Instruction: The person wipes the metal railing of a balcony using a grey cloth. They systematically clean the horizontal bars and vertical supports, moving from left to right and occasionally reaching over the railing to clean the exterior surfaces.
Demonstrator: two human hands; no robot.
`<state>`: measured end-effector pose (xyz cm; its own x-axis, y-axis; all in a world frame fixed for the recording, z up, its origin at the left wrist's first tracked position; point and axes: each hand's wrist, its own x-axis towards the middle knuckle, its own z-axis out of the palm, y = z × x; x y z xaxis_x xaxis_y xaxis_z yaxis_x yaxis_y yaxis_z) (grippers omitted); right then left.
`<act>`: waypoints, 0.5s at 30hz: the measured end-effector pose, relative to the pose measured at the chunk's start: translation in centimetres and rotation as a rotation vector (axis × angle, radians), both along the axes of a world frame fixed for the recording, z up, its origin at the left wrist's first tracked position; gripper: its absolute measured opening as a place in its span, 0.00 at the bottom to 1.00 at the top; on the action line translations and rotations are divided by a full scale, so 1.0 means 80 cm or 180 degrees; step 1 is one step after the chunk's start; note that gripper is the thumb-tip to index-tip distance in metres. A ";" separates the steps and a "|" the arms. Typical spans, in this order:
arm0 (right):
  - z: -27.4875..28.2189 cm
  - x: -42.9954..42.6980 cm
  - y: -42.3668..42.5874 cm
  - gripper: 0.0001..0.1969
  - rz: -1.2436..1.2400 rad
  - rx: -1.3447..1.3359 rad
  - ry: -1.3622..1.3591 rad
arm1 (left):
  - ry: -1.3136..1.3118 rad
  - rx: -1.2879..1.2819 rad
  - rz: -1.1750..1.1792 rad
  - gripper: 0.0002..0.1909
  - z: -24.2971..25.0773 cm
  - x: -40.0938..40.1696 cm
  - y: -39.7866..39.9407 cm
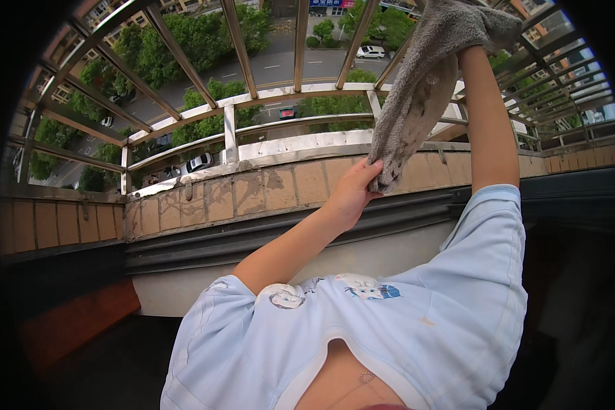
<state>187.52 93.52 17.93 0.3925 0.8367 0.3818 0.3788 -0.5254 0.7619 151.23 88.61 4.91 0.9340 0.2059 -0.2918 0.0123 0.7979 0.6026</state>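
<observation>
A grey terry cloth [415, 97] with dark dirt marks hangs in front of the metal railing. My left hand [351, 193] pinches its lower end between thumb and fingers, just above the tiled ledge. My right arm reaches up at the upper right, and the top of the cloth drapes over my right hand, so its fingers are hidden. Behind the cloth run the shiny metal bars [298, 51] and the lower rail [307, 92] of the railing. Whether the cloth touches a bar there I cannot tell.
Below the railing lies a tan tiled ledge [248, 192] with dark wet-looking stains. Nearer me are a black window track [287, 233] and a pale wall [307, 266]. Outside, far below, are trees [184, 46], a road [271, 69] and several vehicles.
</observation>
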 end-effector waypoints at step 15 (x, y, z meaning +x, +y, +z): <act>-0.033 -0.015 0.037 0.09 0.0278 0.0566 0.0079 | -0.0400 -0.1567 0.0053 0.09 -0.076 0.052 -0.030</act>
<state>186.31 96.52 15.25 0.3324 0.7883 0.5178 0.4464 -0.6151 0.6499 155.41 86.23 -1.16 0.9659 0.0874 -0.2437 -0.0512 0.9872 0.1510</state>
